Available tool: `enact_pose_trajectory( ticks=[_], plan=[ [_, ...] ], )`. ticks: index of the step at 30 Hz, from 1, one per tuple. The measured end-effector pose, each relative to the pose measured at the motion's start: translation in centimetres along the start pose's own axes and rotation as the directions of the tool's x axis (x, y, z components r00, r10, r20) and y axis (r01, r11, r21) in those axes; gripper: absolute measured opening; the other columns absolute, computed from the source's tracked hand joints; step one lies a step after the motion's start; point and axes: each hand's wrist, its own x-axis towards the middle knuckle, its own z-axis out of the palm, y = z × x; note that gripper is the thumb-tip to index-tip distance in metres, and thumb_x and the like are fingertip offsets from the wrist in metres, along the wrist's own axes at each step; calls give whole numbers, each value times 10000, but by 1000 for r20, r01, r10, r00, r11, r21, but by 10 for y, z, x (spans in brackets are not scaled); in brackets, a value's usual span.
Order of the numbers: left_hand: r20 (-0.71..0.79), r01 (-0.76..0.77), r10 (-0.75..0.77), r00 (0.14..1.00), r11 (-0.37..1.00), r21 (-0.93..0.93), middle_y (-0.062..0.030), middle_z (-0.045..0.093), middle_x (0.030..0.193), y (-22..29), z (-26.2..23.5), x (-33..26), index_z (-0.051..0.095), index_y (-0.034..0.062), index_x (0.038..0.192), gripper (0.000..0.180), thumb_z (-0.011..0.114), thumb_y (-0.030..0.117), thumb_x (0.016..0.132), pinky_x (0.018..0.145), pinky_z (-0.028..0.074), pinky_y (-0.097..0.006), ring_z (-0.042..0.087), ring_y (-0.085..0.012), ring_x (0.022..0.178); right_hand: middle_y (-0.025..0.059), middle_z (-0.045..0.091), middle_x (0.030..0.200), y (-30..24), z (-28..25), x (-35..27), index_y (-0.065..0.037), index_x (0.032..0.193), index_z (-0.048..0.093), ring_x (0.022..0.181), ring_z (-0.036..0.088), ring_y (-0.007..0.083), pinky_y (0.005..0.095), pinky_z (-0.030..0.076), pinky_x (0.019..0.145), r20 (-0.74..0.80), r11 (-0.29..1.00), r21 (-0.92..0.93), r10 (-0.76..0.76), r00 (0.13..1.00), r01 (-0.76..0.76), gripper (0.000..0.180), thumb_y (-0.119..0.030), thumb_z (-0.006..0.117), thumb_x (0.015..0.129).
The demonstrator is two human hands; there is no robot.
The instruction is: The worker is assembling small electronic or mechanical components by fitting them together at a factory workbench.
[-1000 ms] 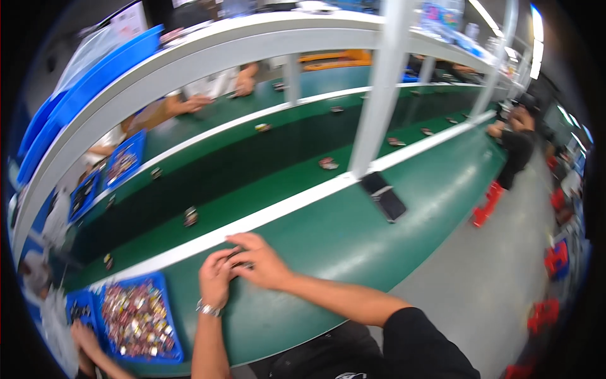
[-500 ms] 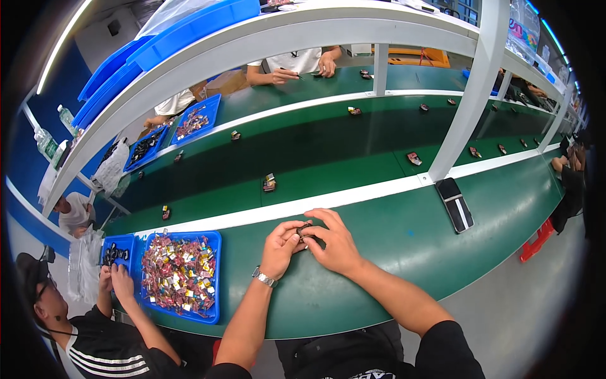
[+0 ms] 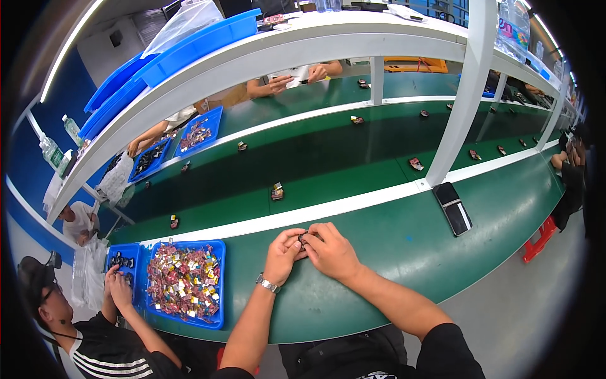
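Note:
My left hand (image 3: 282, 258) and my right hand (image 3: 332, 254) meet above the green worktop, in front of the white rail. Between their fingertips is a small dark part (image 3: 302, 240), mostly covered by the fingers. My left thumb and fingers pinch it from the left, while the right fingertips press on it from above and the right. Left of my hands lies a blue tray (image 3: 222, 295) heaped with small pink, white and yellow pieces (image 3: 184, 281).
A black phone-like device (image 3: 452, 208) lies right, by a white post (image 3: 464, 101). Beyond the rail, small assemblies (image 3: 277, 191) sit spaced along a green conveyor (image 3: 328, 167). At left, a co-worker's hands (image 3: 117, 287) work over a smaller blue tray (image 3: 136, 252). Others sit across.
My right fingers, arched and spread before, have come down closer around the dark part. The assemblies on the conveyor sit slightly further right. The view has tilted a little.

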Motion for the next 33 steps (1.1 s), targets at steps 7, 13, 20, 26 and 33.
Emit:
enact_pose_trajectory(
  ticks=[7, 13, 20, 26, 33],
  plan=[
    [3, -18, 18, 1000, 1000, -15, -80, 648, 1095, 0, 1, -1, 489, 5, 1253, 267, 480, 15, 986, 871, 559, -325, 647, -166, 994, 50, 608, 944, 4, 4, -4, -47, 912, 677, 885, 604, 219, 322, 551, 676, -16, 993, -89, -78, 997, 76, 199, -22, 710, 717],
    [11, -21, 22, 1000, 999, -41, -77, 649, 1084, -4, -3, -2, 486, 2, 1253, 269, 498, 32, 985, 855, 566, -317, 651, -167, 990, 50, 619, 924, 4, 9, -4, -31, 862, 670, 858, 607, 209, 313, 543, 666, -58, 980, -136, -154, 986, 145, 158, -4, 679, 706],
    [-21, -36, 36, 999, 999, -12, -135, 631, 1204, -2, 0, 0, 494, -8, 1243, 263, 456, -13, 983, 850, 571, -291, 644, -177, 1034, 94, 616, 1027, 5, 11, 0, -23, 884, 676, 968, 592, 270, 349, 533, 788, -9, 989, -112, -102, 995, 100, 171, -32, 685, 713],
    [-50, -61, 60, 997, 997, -36, -130, 639, 1198, -10, -5, 5, 488, 2, 1254, 270, 466, 8, 985, 827, 573, -285, 649, -169, 1017, 138, 605, 1168, 1, 11, -5, -25, 1021, 673, 1005, 600, 291, 372, 535, 821, 26, 998, -46, -37, 999, 38, 279, -112, 727, 762],
    [-137, -153, 137, 981, 982, -113, -195, 513, 1359, -3, 1, -1, 373, 19, 1385, 442, 510, 61, 967, 907, 558, -423, 600, -296, 1146, 171, 608, 1186, 43, 27, 24, -27, 1040, 669, 978, 620, 319, 391, 533, 842, 3, 996, -93, -2, 1000, 3, 313, -102, 719, 741]
  ],
)
